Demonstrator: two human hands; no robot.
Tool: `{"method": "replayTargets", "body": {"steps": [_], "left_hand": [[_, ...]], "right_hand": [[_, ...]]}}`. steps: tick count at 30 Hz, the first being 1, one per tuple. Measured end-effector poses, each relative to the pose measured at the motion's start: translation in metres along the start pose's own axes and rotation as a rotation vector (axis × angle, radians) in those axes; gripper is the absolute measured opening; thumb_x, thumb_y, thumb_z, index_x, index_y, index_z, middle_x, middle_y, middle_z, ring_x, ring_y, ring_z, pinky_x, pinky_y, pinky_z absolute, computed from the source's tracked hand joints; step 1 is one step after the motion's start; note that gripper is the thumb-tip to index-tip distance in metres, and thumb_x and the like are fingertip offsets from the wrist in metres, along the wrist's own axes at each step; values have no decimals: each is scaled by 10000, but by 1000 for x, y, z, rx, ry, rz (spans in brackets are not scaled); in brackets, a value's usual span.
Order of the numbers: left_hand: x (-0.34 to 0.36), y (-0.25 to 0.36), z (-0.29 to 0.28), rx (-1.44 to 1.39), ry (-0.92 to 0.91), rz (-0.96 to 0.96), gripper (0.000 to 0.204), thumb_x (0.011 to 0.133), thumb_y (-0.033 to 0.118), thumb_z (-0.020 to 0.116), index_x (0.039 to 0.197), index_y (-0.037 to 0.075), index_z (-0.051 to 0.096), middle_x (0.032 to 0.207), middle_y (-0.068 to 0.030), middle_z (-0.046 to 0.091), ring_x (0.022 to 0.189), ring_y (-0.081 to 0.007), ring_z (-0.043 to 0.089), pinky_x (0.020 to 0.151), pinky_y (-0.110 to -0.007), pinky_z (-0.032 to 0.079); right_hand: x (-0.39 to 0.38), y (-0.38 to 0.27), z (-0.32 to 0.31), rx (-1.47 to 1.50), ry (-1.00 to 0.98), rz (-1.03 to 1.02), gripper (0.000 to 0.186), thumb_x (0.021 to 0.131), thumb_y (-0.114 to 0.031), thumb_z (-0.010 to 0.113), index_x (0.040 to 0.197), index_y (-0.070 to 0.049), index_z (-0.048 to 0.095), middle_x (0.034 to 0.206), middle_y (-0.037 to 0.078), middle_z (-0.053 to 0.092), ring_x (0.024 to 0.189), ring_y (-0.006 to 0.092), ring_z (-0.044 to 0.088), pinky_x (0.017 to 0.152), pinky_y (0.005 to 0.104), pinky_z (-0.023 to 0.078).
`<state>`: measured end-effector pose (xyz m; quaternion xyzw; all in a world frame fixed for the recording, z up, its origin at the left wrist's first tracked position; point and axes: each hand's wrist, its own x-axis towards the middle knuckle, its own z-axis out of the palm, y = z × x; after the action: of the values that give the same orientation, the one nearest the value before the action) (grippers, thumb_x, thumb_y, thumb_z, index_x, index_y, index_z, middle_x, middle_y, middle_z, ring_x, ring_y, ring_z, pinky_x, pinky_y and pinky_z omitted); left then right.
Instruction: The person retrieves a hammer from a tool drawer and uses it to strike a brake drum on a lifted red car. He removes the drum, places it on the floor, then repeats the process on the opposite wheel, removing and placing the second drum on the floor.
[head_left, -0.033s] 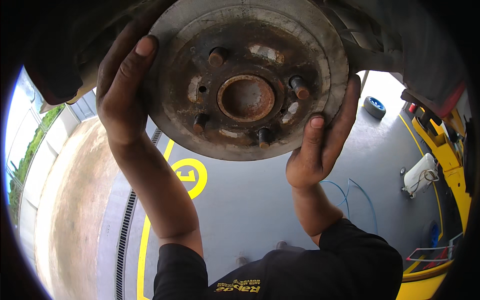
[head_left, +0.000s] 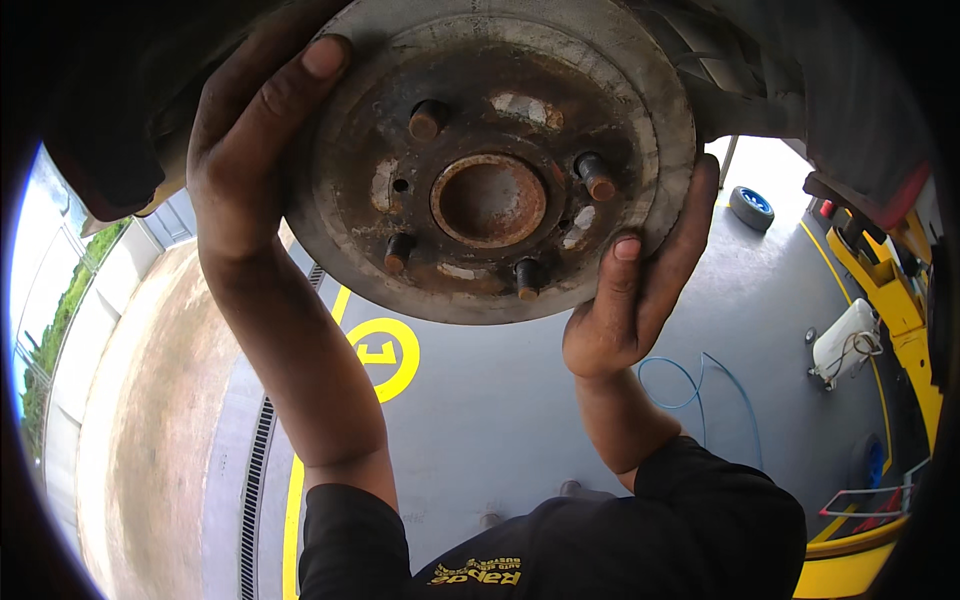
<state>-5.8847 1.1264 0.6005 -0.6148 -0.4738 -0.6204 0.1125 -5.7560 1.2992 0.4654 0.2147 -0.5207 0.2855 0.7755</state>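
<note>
The brake disc (head_left: 470, 135) is at the upper centre of the frame, its worn, rust-stained face toward the camera and its upper edge cut off by the frame. Four wheel studs (head_left: 425, 122) project through the face around the rusty hub centre (head_left: 488, 200).

Grip: the left hand (head_left: 240, 160) clasps the rim at upper left, thumb flat on the front face; its fingertips are hidden. The right hand (head_left: 635, 285) cups the rim at lower right, thumb at the edge of the face and fingers along the outer edge. How firmly either hand presses cannot be determined.

Handling notes:
1. Maintain the two holds on roughly opposite sides of the disc, so that its weight is shared and neither wrist carries it alone.
2. Apply equal force with both hands. Uneven force is likely to cock the disc and bind it on the studs or the hub centre.
3. Keep the disc square to the studs; watch the gap around each one for even clearance.
4. If it binds, rock it lightly from side to side rather than forcing one edge.
5. Keep fingers clear of the space behind the disc, a probable pinch point.
6. Retain a hold from below: a slip would drop the disc toward the grey floor (head_left: 470, 420).
</note>
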Motion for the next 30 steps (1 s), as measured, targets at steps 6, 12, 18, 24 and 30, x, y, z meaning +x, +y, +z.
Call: {"method": "replayTargets", "body": {"steps": [6, 12, 18, 24, 30], "left_hand": [[54, -7, 2, 94, -255, 200, 594, 913, 322, 675, 1337, -92, 633, 1306, -257, 667, 1202, -332, 647, 1112, -385, 426], [10, -18, 13, -80, -20, 148, 664, 945, 345, 660, 1442, -77, 536, 1371, -259, 617, 1184, -343, 657, 1056, -416, 492], [-64, -68, 52, -255, 562, 245, 728, 997, 366, 548, 1516, -118, 387, 1504, -318, 473, 1343, -436, 547, 1130, -545, 457], [-101, -75, 109, -234, 1069, 122, 734, 1013, 351, 499, 1574, -77, 294, 1573, -289, 380, 1422, -408, 453, 1173, -522, 402], [-104, -69, 86, -319, 771, 159, 755, 976, 330, 538, 1573, -70, 304, 1571, -277, 390, 1429, -377, 449, 1185, -499, 378]], "right_hand": [[-14, 21, 4, -140, 193, 24, 543, 1108, -190, 360, 1531, 144, 296, 1557, 308, 394, 1404, 355, 491, 1155, 453, 448], [35, 15, -10, -159, 53, -94, 429, 1087, -154, 464, 1409, 123, 524, 1416, 271, 592, 1309, 343, 591, 1127, 427, 446], [118, 42, -31, -123, -480, -208, 384, 1032, -110, 593, 1374, 65, 590, 1368, 202, 650, 1202, 237, 661, 1045, 347, 502], [168, 47, 28, 473, -874, -52, 242, 982, 77, 587, 1181, 45, 719, 1255, 183, 719, 1169, 233, 700, 1024, 365, 570], [132, 18, -22, 104, -636, -13, 401, 1037, -144, 568, 1372, 75, 567, 1374, 216, 631, 1263, 263, 620, 1089, 379, 471]]}}
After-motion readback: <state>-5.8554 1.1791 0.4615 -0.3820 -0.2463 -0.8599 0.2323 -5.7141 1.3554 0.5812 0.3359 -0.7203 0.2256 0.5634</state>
